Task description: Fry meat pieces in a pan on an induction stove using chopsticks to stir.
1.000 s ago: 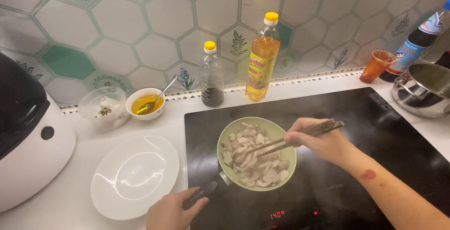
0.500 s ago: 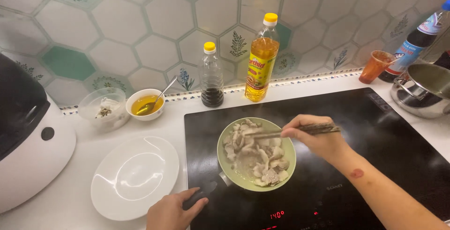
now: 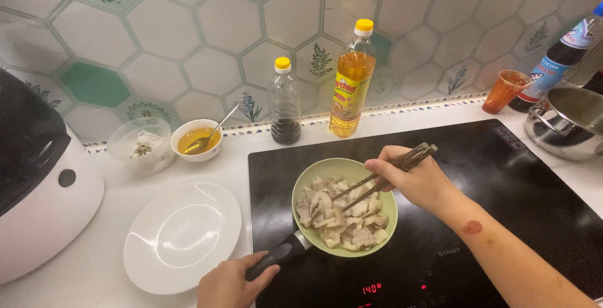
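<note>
- Two hands: the left hand (image 3: 229,283), bottom middle, has its grip wrapped around the pan handle (image 3: 276,259).
- The right hand (image 3: 411,179) pinches chopsticks (image 3: 383,176) over the green pan (image 3: 344,206) mid-frame.
- The tall oil bottle (image 3: 352,82), top middle, has a yellow label.

The induction hob (image 3: 502,220) is glossy black glass, reflecting light. The small frying pan (image 3: 345,207) has a smooth pale-green coating and a matt black handle (image 3: 276,259), likely plastic. The chopsticks (image 3: 389,173) look like dark wood. The white plate (image 3: 182,236) is glazed ceramic; the oil bottle (image 3: 353,82) is clear plastic; the pot (image 3: 568,123) is brushed metal.
</note>
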